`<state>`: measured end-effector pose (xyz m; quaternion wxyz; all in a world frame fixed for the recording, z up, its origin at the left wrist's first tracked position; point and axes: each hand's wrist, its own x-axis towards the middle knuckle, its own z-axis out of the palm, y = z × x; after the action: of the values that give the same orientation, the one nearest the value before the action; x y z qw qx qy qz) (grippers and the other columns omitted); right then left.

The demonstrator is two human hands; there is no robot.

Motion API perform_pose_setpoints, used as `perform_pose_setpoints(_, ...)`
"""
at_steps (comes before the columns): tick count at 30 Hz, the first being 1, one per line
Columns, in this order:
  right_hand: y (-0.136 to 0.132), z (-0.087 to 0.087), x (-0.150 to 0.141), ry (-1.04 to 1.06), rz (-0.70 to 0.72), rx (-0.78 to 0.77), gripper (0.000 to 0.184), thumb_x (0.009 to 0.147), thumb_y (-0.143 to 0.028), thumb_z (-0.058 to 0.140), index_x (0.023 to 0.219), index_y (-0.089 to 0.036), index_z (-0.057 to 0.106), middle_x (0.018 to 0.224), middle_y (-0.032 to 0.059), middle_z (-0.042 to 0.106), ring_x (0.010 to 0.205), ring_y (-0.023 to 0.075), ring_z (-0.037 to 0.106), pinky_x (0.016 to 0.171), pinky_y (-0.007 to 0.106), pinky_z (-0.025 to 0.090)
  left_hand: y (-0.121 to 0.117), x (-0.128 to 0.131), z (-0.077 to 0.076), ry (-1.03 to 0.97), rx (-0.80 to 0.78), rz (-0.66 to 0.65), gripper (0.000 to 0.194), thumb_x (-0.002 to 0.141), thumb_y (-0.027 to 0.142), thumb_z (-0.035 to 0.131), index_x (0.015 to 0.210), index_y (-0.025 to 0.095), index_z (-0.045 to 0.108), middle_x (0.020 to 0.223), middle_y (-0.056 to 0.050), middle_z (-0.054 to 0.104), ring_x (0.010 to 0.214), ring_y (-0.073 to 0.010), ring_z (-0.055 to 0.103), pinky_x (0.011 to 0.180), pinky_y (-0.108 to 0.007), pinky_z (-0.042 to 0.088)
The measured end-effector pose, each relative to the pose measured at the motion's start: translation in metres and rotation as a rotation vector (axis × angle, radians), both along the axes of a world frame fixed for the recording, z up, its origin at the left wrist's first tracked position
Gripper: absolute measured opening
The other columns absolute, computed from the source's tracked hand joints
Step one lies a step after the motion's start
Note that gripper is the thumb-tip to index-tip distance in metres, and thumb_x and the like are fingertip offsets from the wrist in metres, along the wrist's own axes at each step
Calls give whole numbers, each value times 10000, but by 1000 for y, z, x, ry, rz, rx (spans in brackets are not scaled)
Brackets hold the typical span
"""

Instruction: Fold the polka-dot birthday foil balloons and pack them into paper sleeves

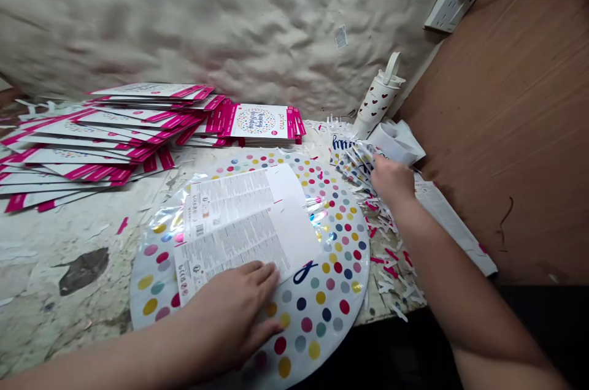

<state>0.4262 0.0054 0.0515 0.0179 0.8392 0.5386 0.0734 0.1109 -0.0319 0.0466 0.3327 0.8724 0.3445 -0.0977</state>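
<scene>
A large round clear plastic balloon (pixel 338 267) with coloured dots lies flat on the table, part of some dark blue lettering showing. On top of it rest two overlapping printed cards (pixel 251 218), white with fine grey text. My left hand (pixel 234 304) presses flat on the lower card and the balloon, fingers stretched out and thumb apart. At the right, my right hand (pixel 393 180) has its fingers closed at the edge of a folded dotted balloon (pixel 354 162) with blue lettering. Its fingertips are partly hidden.
Stacks of pink-and-white printed packets (pixel 115 132) stand at the back left, with another packet pile (pixel 262 122) beside them. A white tumbler (pixel 378 100) with hearts stands near a paper roll (pixel 393 141). Paper scraps (pixel 386 264) litter the right edge. A power strip (pixel 450 7) hangs above.
</scene>
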Motion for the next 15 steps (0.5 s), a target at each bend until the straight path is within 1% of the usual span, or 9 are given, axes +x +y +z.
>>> perform_pose_setpoints(2,-33,-5,-52,70,259,141,414,896,-137,304,1251,-80,509,821,164,675,672,225,628,600,344,491,6,10,-1,-296,-360,221,548,803,456,520,1281,188,494,1299,-146,513,1184,-316,485,978,-479,390)
perform_pose_setpoints(4,-69,-15,-101,142,557,246,399,881,-110,331,1217,-65,543,850,166,688,692,227,634,584,343,517,18,22,-9,-586,-707,479,492,831,485,491,1214,179,539,1237,-143,568,1108,-263,555,932,-414,440)
perform_pose_setpoints(5,-84,-20,-120,172,722,271,382,868,-102,367,1197,-48,554,920,171,686,736,224,640,618,337,534,23,28,-15,-708,-829,580,452,820,462,528,1144,151,578,1168,-150,610,1046,-247,592,903,-388,460)
perform_pose_setpoints(7,-103,-27,-136,258,836,397,325,847,-109,449,1135,-60,592,1009,152,676,877,217,636,766,329,538,29,35,-25,-845,-941,721,356,766,387,630,981,103,631,980,-142,680,877,-219,645,824,-354,494)
perform_pose_setpoints(8,-107,-28,-134,306,790,481,314,838,-141,496,1130,-77,593,1067,146,658,970,225,613,850,346,514,30,35,-28,-844,-963,754,319,741,353,665,928,96,638,905,-126,692,806,-204,651,784,-343,505)
perform_pose_setpoints(10,-103,-27,-117,470,533,619,419,796,-250,599,1192,-123,545,1201,146,587,1140,261,520,956,422,446,27,33,-29,-766,-996,735,297,733,343,677,889,94,639,842,-102,693,746,-189,646,736,-334,513)
perform_pose_setpoints(11,-98,-26,-104,619,395,619,518,759,-311,645,1231,-144,508,1254,151,545,1179,281,486,959,457,434,25,31,-26,-718,-1014,686,302,741,353,669,892,94,636,842,-98,690,756,-193,644,736,-339,512)
perform_pose_setpoints(13,-88,-26,-82,1096,242,402,658,669,-399,714,1240,-161,490,1250,157,545,1136,300,523,894,467,474,18,27,-20,-672,-1037,558,321,765,374,637,922,94,626,867,-95,686,814,-210,641,764,-355,505)
perform_pose_setpoints(15,-83,-29,-67,1606,210,24,604,614,-427,745,1116,-136,579,1089,144,645,956,277,631,784,412,527,11,24,-14,-669,-986,441,334,764,361,633,987,114,606,928,-81,679,884,-222,628,788,-350,496)
